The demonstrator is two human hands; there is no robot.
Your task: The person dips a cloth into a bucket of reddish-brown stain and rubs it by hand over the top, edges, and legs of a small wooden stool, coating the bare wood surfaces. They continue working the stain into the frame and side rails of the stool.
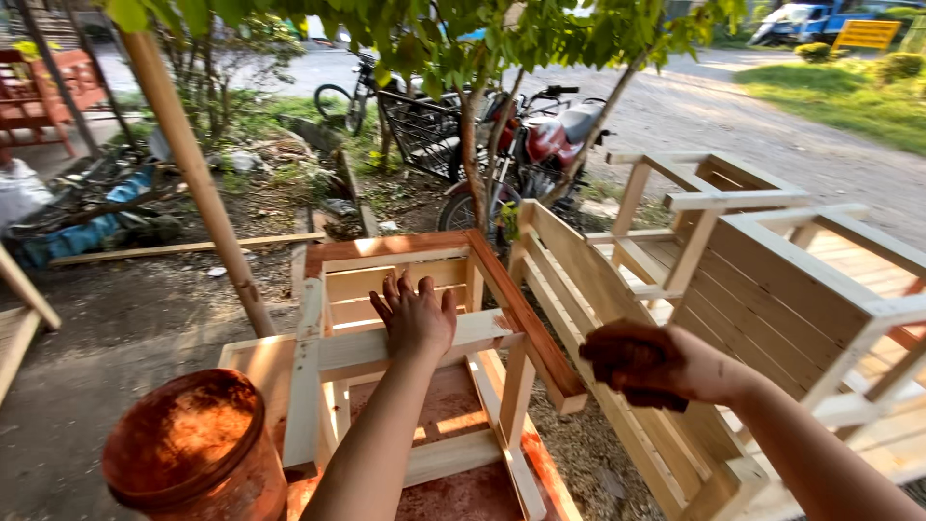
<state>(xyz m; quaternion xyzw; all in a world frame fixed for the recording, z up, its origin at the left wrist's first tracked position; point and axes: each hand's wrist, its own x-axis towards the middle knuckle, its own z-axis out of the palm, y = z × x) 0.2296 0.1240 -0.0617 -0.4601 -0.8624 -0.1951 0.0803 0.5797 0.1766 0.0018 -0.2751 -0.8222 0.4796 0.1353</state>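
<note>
Both arms are bare all the way up, no sleeves, no gloves, no watch or rings that I can spot. The left hand (pixel 417 316) looks mostly clean. The right hand (pixel 666 365) is a mess though, fingers and knuckles smeared with dark reddish-brown stain, plus speckles running back past the wrist.

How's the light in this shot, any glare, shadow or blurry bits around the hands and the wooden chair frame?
Head view: low warm sun lights the bucket and the chair frame, with mild glare on its pale slats; the right hand with its stained rag sits in shade and looks slightly soft; the left hand is sharp; edges bend a little.
</note>
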